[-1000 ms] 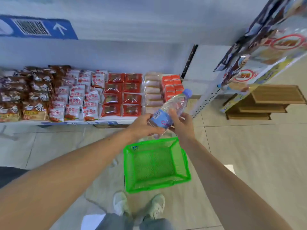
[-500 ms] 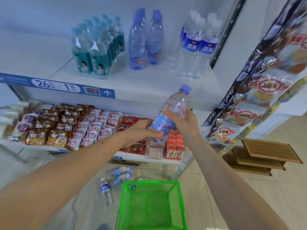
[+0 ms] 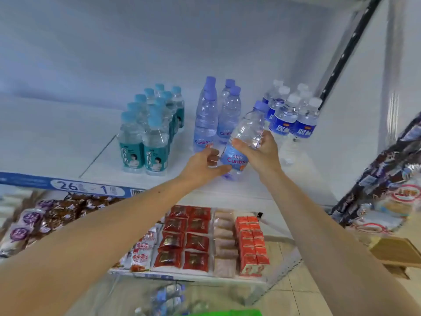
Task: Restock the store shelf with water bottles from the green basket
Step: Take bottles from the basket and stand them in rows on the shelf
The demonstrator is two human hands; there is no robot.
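— Where is the water bottle (image 3: 244,142) right now?

— Over the front of the white shelf (image 3: 57,142), tilted, purple cap leaning up and to the right. Both hands are on it. The left hand (image 3: 202,165) has its fingers curled round the lower end by the blue label; the right hand (image 3: 262,153) grips the clear middle, thumb across the front.

— Is its base touching the shelf?

— I can't tell from here; it's just at the surface.

— What's around it?

— Purple-capped bottles (image 3: 206,119) of the same brand stand just behind it. Teal-labelled bottles (image 3: 145,135) are grouped to the left, white-capped bottles (image 3: 293,119) with dark blue labels to the right.

— And the green basket (image 3: 230,312)?

— Only a strip of its rim shows at the bottom, down on the floor. Red snack packets (image 3: 184,238) fill the lower shelf.
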